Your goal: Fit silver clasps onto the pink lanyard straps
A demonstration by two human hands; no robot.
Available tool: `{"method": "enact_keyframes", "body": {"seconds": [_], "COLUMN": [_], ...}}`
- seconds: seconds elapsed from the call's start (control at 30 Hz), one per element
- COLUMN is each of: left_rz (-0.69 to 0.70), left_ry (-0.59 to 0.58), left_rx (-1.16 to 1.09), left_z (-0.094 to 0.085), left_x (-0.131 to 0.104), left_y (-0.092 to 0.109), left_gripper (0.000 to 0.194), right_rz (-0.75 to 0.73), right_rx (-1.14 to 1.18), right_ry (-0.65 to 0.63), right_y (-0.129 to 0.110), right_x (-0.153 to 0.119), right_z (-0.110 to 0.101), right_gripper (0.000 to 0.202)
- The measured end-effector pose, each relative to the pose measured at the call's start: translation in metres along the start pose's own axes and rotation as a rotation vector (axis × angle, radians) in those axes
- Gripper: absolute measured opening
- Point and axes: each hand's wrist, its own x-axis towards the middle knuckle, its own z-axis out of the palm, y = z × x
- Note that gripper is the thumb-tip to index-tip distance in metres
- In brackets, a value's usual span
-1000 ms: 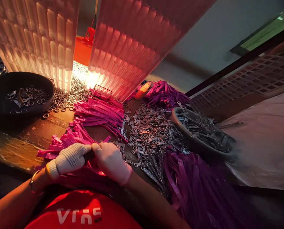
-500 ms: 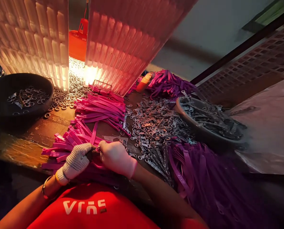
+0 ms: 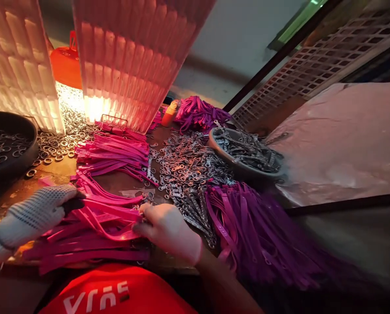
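My left hand (image 3: 39,211), in a white dotted glove with dark fingertips, is closed at the left side of a pile of pink straps (image 3: 97,253). A bright pink strap (image 3: 111,209) stretches from its fingertips across the pile towards my right hand (image 3: 172,231). That hand, in a pale glove, pinches the strap's end between thumb and fingers; the fingertips partly cover what is there. Just beyond my right hand lie loose metal snap hooks (image 3: 195,161). Another bundle of pink straps (image 3: 116,152) rests farther back.
A dark basin of metal rings (image 3: 8,150) stands left, with rings (image 3: 51,150) spilled beside it. An orange lamp (image 3: 67,65) glows behind ribbed panels (image 3: 126,65). To the right are a bowl of metal pieces (image 3: 247,152), purple straps (image 3: 257,226) and a pale sack (image 3: 342,139).
My hands were together over the strap pile; now they are apart, the left moved out to the left and the right slightly lower. The view has turned to the right.
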Motion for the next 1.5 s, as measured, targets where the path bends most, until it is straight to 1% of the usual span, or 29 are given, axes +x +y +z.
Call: {"method": "enact_keyframes", "body": {"seconds": [0.03,0.07,0.1,0.13,0.17,0.2,0.23,0.27,0.33,0.4,0.5,0.53,0.6,0.7,0.73,0.83,0.9,0.93,0.97,1.0,1.03,1.07,1.1,1.17,1.2,1.27,1.33,1.43,1.5], "left_rz": [-0.028,-0.063,-0.112,-0.180,-0.257,-0.342,-0.433,-0.513,-0.590,-0.586,-0.545,-0.527,-0.485,-0.391,-0.353,-0.280,-0.294,-0.315,-0.336,-0.351,-0.355,-0.351,-0.340,-0.316,-0.311,-0.302,-0.283,-0.219,-0.143], "left_ry": [-0.024,-0.048,-0.054,-0.034,0.000,0.032,0.050,0.046,-0.012,-0.101,-0.212,-0.211,-0.149,-0.065,-0.043,0.001,-0.026,-0.052,-0.081,-0.111,-0.145,-0.179,-0.212,-0.270,-0.295,-0.328,-0.290,-0.172,-0.165], "left_rx": [-0.032,-0.080,-0.145,-0.242,-0.357,-0.485,-0.624,-0.763,-0.979,-1.112,-1.230,-1.241,-1.184,-0.986,-0.924,-0.795,-0.754,-0.750,-0.755,-0.764,-0.777,-0.786,-0.789,-0.775,-0.764,-0.747,-0.734,-0.611,-0.464], "left_z": [0.001,0.007,0.015,0.026,0.038,0.049,0.059,0.068,0.079,0.082,0.084,0.085,0.089,0.094,0.096,0.098,0.099,0.100,0.101,0.103,0.105,0.107,0.109,0.113,0.115,0.118,0.119,0.119,0.117], "left_x": [-0.001,-0.002,-0.004,-0.005,-0.005,-0.004,-0.002,0.000,0.005,0.007,0.002,-0.001,-0.005,-0.009,-0.010,-0.013,-0.014,-0.014,-0.013,-0.013,-0.012,-0.011,-0.010,-0.009,-0.009,-0.011,-0.015,-0.022,-0.025], "left_y": [-0.004,-0.006,-0.006,-0.004,0.000,0.005,0.011,0.017,0.026,0.029,0.025,0.023,0.019,0.014,0.013,0.007,0.005,0.005,0.006,0.008,0.010,0.013,0.016,0.022,0.024,0.027,0.029,0.033,0.035], "left_gripper": [0.034,0.037,0.038,0.039,0.039,0.041,0.043,0.046,0.051,0.052,0.043,0.037,0.028,0.036,0.035,0.025,0.028,0.029,0.030,0.030,0.030,0.029,0.029,0.029,0.029,0.030,0.030,0.032,0.031], "right_rz": [-0.009,0.000,0.050,0.151,0.292,0.469,0.549,0.595,0.660,0.706,0.749,0.756,0.762,0.744,0.729,0.663,0.600,0.525,0.425,0.268,0.071,-0.073,-0.153,-0.265,-0.301,-0.350,-0.342,-0.285,-0.262], "right_rx": [0.099,0.178,0.213,0.196,0.116,-0.015,-0.072,-0.108,-0.158,-0.178,-0.150,-0.128,-0.074,0.004,0.023,0.050,0.061,0.088,0.116,0.161,0.189,0.144,0.044,-0.127,-0.192,-0.257,-0.267,-0.158,0.001], "right_ry": [-0.031,-0.044,-0.044,-0.008,0.018,0.011,0.007,0.000,-0.017,-0.034,-0.050,-0.051,-0.040,0.012,0.035,0.137,0.213,0.254,0.288,0.328,0.356,0.363,0.344,0.291,0.270,0.268,0.308,0.369,0.344], "right_y": [0.013,0.027,0.044,0.060,0.077,0.092,0.105,0.115,0.126,0.127,0.127,0.128,0.133,0.141,0.143,0.136,0.119,0.106,0.091,0.074,0.055,0.037,0.020,-0.006,-0.013,-0.019,-0.015,-0.004,-0.001], "right_x": [-0.004,-0.005,-0.002,0.004,0.014,0.027,0.041,0.056,0.082,0.097,0.100,0.098,0.092,0.086,0.085,0.076,0.064,0.057,0.050,0.043,0.037,0.033,0.030,0.027,0.027,0.027,0.026,0.023,0.021], "right_z": [-0.003,-0.004,-0.004,-0.001,0.003,0.009,0.016,0.025,0.042,0.057,0.069,0.070,0.071,0.069,0.067,0.061,0.054,0.050,0.046,0.042,0.038,0.035,0.032,0.028,0.029,0.032,0.036,0.037,0.035], "right_gripper": [0.028,0.027,0.026,0.027,0.029,0.028,0.029,0.027,0.026,0.028,0.031,0.031,0.033,0.030,0.028,0.024,0.024,0.025,0.025,0.027,0.030,0.034,0.035,0.027,0.024,0.020,0.019,0.015,0.016]}}
